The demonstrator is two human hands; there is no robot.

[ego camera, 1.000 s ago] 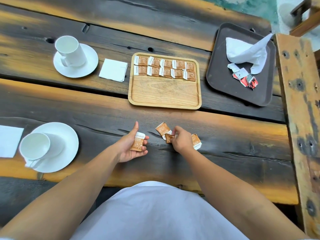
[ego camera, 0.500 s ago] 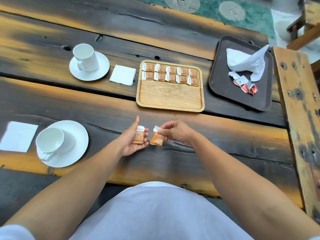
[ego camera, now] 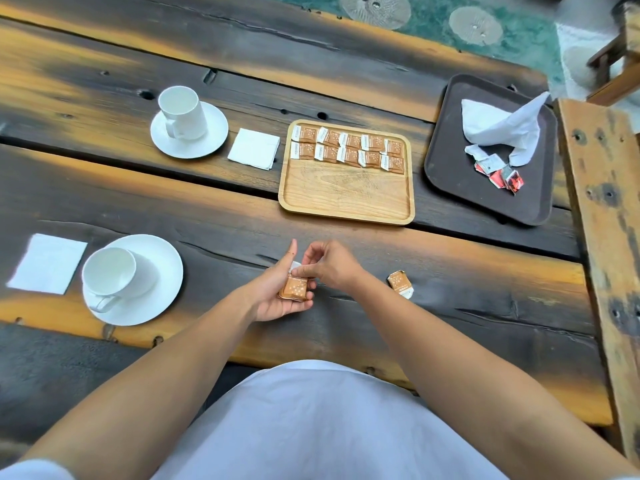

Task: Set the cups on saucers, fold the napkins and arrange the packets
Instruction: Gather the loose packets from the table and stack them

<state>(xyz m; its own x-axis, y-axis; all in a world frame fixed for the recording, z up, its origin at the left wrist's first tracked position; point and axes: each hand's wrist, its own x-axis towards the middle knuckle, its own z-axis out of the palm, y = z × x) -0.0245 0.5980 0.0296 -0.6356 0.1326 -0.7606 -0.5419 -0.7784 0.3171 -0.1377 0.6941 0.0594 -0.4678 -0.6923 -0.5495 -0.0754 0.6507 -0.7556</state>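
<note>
Dark plank table (ego camera: 207, 220) holds one loose orange packet (ego camera: 400, 284) at frame centre-right, nearest the right hand (ego camera: 329, 268), which pinches stacked orange packets (ego camera: 293, 289) gripped in the left hand (ego camera: 273, 296).

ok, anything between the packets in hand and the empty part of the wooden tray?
Nothing visible. Left hand and right hand hold the packets; only bare table lies between them and the wooden tray, near half free. A loose packet sits off to the right.
</note>
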